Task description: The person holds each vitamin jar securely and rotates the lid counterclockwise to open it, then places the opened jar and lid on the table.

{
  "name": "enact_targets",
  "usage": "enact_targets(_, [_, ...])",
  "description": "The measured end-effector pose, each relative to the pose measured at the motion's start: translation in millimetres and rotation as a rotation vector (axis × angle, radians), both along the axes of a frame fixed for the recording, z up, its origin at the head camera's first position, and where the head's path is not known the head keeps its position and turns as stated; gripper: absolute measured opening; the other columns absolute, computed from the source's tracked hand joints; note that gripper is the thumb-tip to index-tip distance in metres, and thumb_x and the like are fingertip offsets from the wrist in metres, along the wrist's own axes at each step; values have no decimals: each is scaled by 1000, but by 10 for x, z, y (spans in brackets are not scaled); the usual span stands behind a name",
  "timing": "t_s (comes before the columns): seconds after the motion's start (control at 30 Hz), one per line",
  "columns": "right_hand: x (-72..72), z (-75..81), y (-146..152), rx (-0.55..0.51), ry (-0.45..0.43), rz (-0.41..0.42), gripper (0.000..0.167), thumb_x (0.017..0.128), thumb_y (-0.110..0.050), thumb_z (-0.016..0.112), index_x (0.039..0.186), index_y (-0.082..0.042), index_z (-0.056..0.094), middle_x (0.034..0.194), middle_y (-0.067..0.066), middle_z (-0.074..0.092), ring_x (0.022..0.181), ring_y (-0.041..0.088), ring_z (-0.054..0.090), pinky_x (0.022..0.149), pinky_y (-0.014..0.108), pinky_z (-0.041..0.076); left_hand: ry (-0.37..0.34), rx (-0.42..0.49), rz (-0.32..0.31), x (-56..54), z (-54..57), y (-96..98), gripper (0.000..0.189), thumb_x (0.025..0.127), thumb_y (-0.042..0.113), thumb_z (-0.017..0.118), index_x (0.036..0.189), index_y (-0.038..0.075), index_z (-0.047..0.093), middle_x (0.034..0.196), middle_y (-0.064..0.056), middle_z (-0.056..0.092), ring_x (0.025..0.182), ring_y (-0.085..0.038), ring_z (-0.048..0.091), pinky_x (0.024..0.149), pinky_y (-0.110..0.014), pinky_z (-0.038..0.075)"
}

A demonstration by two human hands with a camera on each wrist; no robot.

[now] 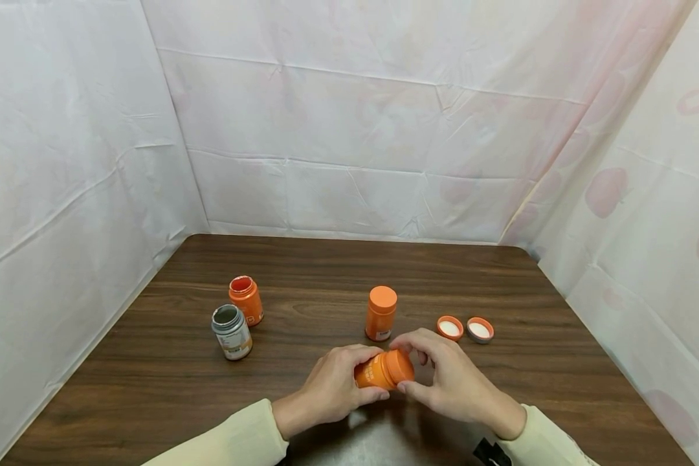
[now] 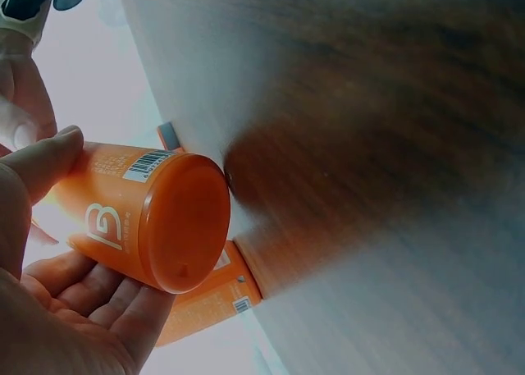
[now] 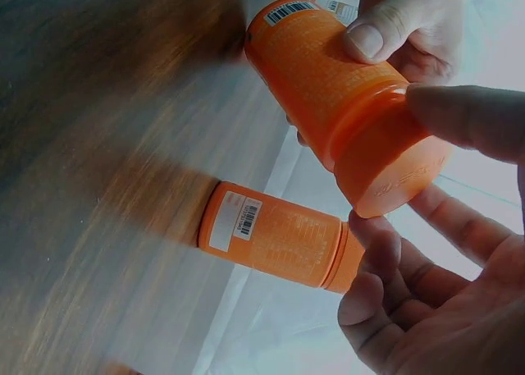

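Note:
An orange plastic bottle (image 1: 374, 373) is held tilted over the near middle of the table, its orange cap (image 1: 400, 366) on and pointing right. My left hand (image 1: 336, 380) grips the body, thumb on one side and fingers on the other; in the left wrist view the bottle's base (image 2: 189, 223) faces the camera. My right hand (image 1: 455, 375) pinches the cap's rim between thumb and fingers, and the cap top (image 3: 402, 178) shows in the right wrist view. Just behind the hands a second capped orange bottle (image 1: 381, 314) stands upright.
On the left stand an uncapped orange bottle (image 1: 247, 301) and an uncapped grey bottle (image 1: 233, 333), close together. An orange cap (image 1: 450, 327) and a grey-and-orange cap (image 1: 480, 330) lie with white insides up, right of the standing bottle. Pale sheets (image 1: 349, 129) border the brown wooden table (image 1: 151, 375).

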State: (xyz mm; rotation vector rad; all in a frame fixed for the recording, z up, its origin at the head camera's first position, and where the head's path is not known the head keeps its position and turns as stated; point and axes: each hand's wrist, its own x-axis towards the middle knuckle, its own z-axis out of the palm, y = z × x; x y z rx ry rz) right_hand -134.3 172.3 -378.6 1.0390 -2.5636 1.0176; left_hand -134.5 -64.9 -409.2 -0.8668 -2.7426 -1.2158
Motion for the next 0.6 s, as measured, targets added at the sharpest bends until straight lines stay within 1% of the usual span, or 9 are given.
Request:
enact_targets(0.17, [1,9,-5,-30,25,67,64,67,5,90,121,-23,66,115,-12,64,86,12,54,75,25,47,-2,3,-3,1,-9,-4,46,80,31,90,122,24,71,107,13,68,85,-1,59,75,-24,50])
enact_targets(0.23, [-2,10,-8,-37,45,88,67,65,9,89,120,-22,66,117,-10,63,88,13,56,76,26,48,-2,4,-6,0,-9,-8,46,80,31,90,121,24,71,107,13,68,85,0,59,75,-23,50])
enact_targets(0.33, [-2,10,-9,-42,62,106,71,62,13,88,120,-22,65,119,-9,62,90,12,56,76,26,48,1,10,-11,-2,-8,-11,45,80,30,90,120,23,71,106,13,68,84,-1,59,75,-23,51])
enact_targets(0.47, [-2,12,-11,-48,71,119,73,62,12,89,122,-22,64,121,-8,61,91,12,57,76,26,48,1,14,-11,0,-4,-12,46,80,29,90,121,23,71,108,12,69,85,-1,59,76,-23,51])
enact_targets(0.6, [3,13,-17,-53,80,116,69,67,4,90,127,-19,63,122,-6,62,88,12,55,77,27,49,3,9,-10,3,-1,-7,48,80,29,90,123,22,71,110,11,69,86,-1,59,76,-23,50])
